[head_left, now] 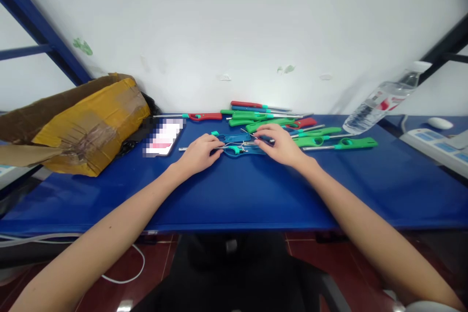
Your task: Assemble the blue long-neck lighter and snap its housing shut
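Before me on the blue table lies a blue stick lighter with its casing opened (250, 150), a teal trigger (233, 149) and thin pale wires showing at its middle. My left hand (202, 152) is closed at the lighter's front end, fingertips pinching around the wires and metal rod. A slim metal piece (248, 133) sticks out from the pinched fingers of my right hand (276, 142), over the blue casing; its exact kind is hard to make out. Another blue casing part (234, 138) lies just behind, between the hands.
Several green stick lighters (356, 143) lie behind and right of my hands. A red lighter (205, 116) lies near the wall. Left are a phone (166, 137) and a taped cardboard box (91, 126); a water bottle (380, 102) is at the right, beside a power strip (435, 146).
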{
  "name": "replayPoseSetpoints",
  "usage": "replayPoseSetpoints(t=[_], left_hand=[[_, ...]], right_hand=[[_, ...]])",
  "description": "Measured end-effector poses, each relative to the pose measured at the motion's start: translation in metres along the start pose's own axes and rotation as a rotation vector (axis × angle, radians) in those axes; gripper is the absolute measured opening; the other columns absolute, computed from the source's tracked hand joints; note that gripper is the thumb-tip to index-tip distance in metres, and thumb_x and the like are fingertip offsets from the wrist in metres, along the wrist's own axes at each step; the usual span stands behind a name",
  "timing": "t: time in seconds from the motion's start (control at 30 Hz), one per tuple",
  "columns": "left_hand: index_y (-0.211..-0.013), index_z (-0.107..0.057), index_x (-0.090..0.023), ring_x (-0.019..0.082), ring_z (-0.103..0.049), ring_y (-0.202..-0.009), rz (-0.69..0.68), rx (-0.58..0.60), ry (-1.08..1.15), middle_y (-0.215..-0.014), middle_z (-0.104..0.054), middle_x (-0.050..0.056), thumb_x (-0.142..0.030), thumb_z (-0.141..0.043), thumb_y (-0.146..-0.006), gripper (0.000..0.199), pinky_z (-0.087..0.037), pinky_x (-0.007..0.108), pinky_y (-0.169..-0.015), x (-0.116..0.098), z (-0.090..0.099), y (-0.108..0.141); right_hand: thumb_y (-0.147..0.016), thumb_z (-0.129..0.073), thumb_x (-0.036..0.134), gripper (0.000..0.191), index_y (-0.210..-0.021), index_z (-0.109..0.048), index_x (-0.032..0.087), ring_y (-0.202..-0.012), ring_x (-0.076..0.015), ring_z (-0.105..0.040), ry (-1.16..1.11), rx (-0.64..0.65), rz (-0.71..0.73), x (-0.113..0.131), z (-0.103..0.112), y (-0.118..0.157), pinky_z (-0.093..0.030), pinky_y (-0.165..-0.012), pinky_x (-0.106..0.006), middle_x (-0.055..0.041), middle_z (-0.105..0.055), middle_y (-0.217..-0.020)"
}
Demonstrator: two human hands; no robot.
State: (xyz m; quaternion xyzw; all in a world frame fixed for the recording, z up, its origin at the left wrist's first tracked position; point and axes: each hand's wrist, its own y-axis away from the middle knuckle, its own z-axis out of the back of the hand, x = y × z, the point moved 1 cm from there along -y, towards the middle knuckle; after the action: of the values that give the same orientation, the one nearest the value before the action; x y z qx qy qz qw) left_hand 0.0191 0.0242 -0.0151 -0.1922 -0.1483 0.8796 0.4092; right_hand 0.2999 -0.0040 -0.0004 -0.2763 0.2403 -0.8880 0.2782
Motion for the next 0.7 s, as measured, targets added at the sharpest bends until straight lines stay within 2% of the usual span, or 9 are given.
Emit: replayPoseSetpoints(t=[0.13, 0.27, 0.4, 0.6, 0.7], left_hand=[[-0.11, -0.072, -0.019, 0.022, -0.062, -0.097, -0.004, 0.008, 0.023, -0.104, -0.069, 0.01, -0.025, -0.048, -0.096, 0.028, -0.053, 0.038, -0.086, -0.002, 0.0, 0.0], [-0.111, -0.072, -0.018, 0.023, -0.062, -0.099, 0.015, 0.012, 0.048, -0.106, -0.069, 0.01, -0.026, -0.048, -0.097, 0.029, -0.053, 0.039, -0.089, -0.002, 0.001, 0.002], [-0.111, -0.072, -0.018, 0.024, -0.062, -0.102, 0.035, -0.04, 0.041, -0.108, -0.069, 0.01, -0.03, -0.051, -0.095, 0.029, -0.052, 0.04, -0.092, 0.002, 0.003, -0.003], [-0.1, -0.074, -0.016, 0.024, -0.063, -0.094, -0.013, -0.068, -0.005, -0.101, -0.07, 0.01, -0.027, -0.052, -0.094, 0.025, -0.052, 0.039, -0.086, 0.002, 0.002, -0.026], [-0.1, -0.074, -0.015, 0.024, -0.062, -0.095, -0.019, -0.083, 0.0, -0.101, -0.07, 0.01, -0.028, -0.052, -0.095, 0.026, -0.052, 0.039, -0.087, -0.001, 0.0, -0.027]], right_hand=[[-0.09, -0.061, 0.031, 0.019, -0.098, -0.073, 0.019, -0.106, -0.0265, -0.063, -0.006, 0.002, -0.042, 0.0, 0.004, -0.014, -0.05, -0.095, -0.047, -0.011, -0.071, -0.104], [-0.09, -0.06, 0.029, 0.019, -0.097, -0.073, 0.016, -0.104, -0.0263, -0.062, 0.006, -0.014, -0.056, 0.004, -0.004, -0.024, -0.049, -0.096, -0.046, -0.0121, -0.071, -0.105], [-0.09, -0.059, 0.026, 0.019, -0.099, -0.072, 0.016, -0.108, -0.0268, -0.059, 0.036, 0.048, 0.011, 0.003, -0.013, -0.015, -0.048, -0.098, -0.045, -0.0123, -0.068, -0.106], [-0.089, -0.063, 0.032, 0.022, -0.101, -0.073, 0.017, -0.109, -0.0287, -0.058, 0.078, 0.088, -0.006, -0.008, -0.013, -0.002, -0.048, -0.098, -0.048, -0.0139, -0.065, -0.11], [-0.089, -0.063, 0.032, 0.021, -0.101, -0.073, 0.018, -0.109, -0.0289, -0.058, 0.091, 0.085, -0.012, -0.008, -0.017, -0.004, -0.047, -0.099, -0.048, -0.0137, -0.064, -0.111]])
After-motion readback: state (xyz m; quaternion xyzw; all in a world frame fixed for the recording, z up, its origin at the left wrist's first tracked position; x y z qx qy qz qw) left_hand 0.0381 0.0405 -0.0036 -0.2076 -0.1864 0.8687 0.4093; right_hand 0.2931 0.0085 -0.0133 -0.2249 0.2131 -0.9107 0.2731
